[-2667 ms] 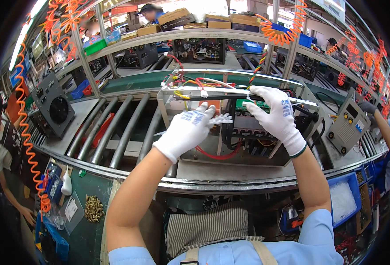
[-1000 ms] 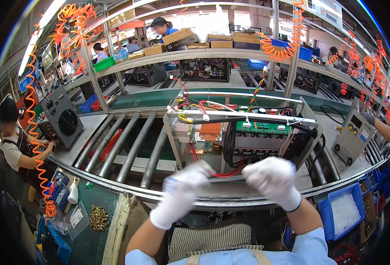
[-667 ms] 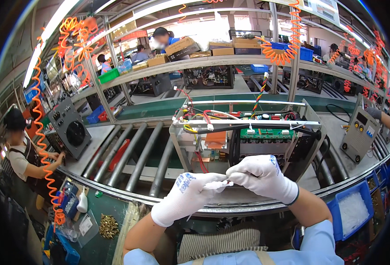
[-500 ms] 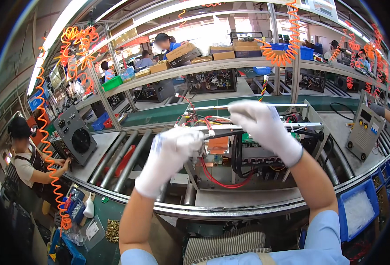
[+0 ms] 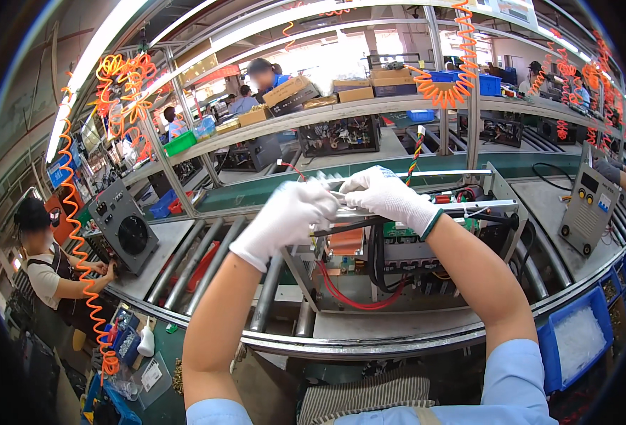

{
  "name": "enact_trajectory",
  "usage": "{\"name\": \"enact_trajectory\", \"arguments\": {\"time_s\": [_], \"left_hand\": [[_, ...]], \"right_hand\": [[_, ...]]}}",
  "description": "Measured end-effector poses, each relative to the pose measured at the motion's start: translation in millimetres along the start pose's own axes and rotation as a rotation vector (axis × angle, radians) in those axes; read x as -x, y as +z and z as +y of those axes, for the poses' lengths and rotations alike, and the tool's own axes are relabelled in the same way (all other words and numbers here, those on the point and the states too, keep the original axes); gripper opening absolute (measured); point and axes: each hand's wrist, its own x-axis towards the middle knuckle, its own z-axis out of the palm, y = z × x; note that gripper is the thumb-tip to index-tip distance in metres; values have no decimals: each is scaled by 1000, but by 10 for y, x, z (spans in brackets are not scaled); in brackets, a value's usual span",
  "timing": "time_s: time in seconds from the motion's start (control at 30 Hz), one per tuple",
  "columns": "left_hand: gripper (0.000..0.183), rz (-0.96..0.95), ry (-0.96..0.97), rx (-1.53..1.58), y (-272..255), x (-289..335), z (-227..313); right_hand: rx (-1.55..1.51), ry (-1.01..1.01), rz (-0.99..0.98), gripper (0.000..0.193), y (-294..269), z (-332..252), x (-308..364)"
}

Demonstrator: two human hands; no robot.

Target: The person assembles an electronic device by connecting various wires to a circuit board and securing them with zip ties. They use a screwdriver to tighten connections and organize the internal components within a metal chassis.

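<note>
Two white-gloved hands work above an open metal chassis point(image 5: 416, 258), positioned at the centre of the frame on a roller conveyor point(image 5: 210, 265). The left hand point(image 5: 285, 218) is over the chassis's left end; its fingers are bent and motion-blurred, and whether they pinch anything cannot be told. Pale, blurred strips point(image 5: 331, 178) show at its upper edge. The right hand point(image 5: 389, 197) extends leftward over the upper rail, its fingers close together and directed at the left fingertips. Any item between its fingertips cannot be identified.

Chassis components visible below the hands: a copper-coloured block point(image 5: 346, 241), a vertical black cable bundle point(image 5: 377, 258), a green circuit board point(image 5: 399, 230) and red wires point(image 5: 348, 301) looping along the lower front. A multicoloured twisted cable point(image 5: 416, 154) with a white connector rises behind the right hand.

At the left of the frame, a co-worker point(image 5: 47, 265) reaches to a dark grey machine point(image 5: 118, 225) with a round fan opening. A light grey machine point(image 5: 590, 205) stands at the right. A blue bin point(image 5: 550, 354) with whitish contents occupies the lower right. Cardboard boxes point(image 5: 292, 94) line the shelf at upper centre.
</note>
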Motion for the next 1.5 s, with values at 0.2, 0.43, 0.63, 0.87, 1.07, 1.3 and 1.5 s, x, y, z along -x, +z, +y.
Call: {"name": "enact_trajectory", "arguments": {"time_s": [0.2, 0.43, 0.63, 0.87, 1.07, 1.3, 1.5], "left_hand": [[11, -54, -170, -429, -630, 13, -35], [15, -33, -167, -373, -607, 50, -74], [16, 139, 87, -325, -698, 69, -280], [15, 18, -63, -93, -799, 269, -279], [15, 35, -9, -148, -739, 243, -302], [15, 60, -88, -361, -701, 87, -379], [17, 40, -103, -351, -638, 138, -186]], "right_hand": [[93, -64, -154, 35, 13, -27, 3], [350, -108, -272, 79, 96, -151, 100], [43, -92, -299, 67, 104, -164, 13], [178, -101, -297, 60, 69, -306, 145], [-146, -157, -247, 59, 89, -144, 33], [-25, -48, -288, 38, 22, -140, -76], [52, -73, -252, 48, 65, -22, -20]]}}
